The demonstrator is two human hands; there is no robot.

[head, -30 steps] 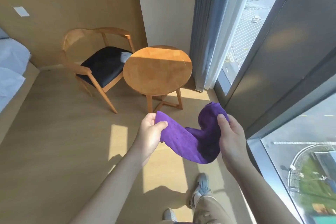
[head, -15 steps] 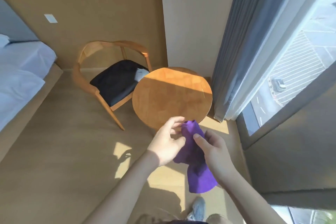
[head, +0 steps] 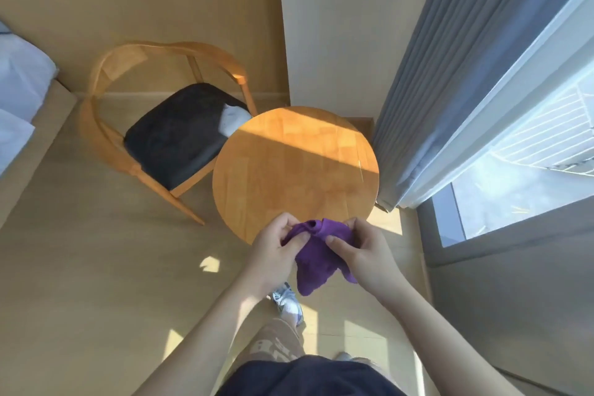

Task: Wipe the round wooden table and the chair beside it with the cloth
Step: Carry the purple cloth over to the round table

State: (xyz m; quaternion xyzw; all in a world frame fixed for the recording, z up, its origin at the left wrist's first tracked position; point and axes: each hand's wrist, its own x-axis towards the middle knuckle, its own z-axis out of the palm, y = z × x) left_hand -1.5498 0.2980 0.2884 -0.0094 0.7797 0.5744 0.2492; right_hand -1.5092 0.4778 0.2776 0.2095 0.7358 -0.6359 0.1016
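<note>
Round wooden table (head: 295, 170), chair (head: 167, 135) beside it; at its near edge, left hand (head: 276, 254) and right hand (head: 363, 254) pinch purple cloth (head: 316, 259), apparently bunched.

Setting is identified as a bedroom, probably a hotel room or apartment. A bed (head: 19, 100) with white bedding is seen far left of the gripped cloth (head: 316, 254). A round wooden table (head: 295, 170) is located just beyond the grip; a wooden armchair (head: 154, 125) with a dark seat cushion is placed beyond and to the left, touching the table edge. A grey curtain (head: 450, 74) and a floor-length window (head: 527, 151) are noted to the right. Wood-look flooring (head: 96, 267) and beige walls are recorded.
</note>
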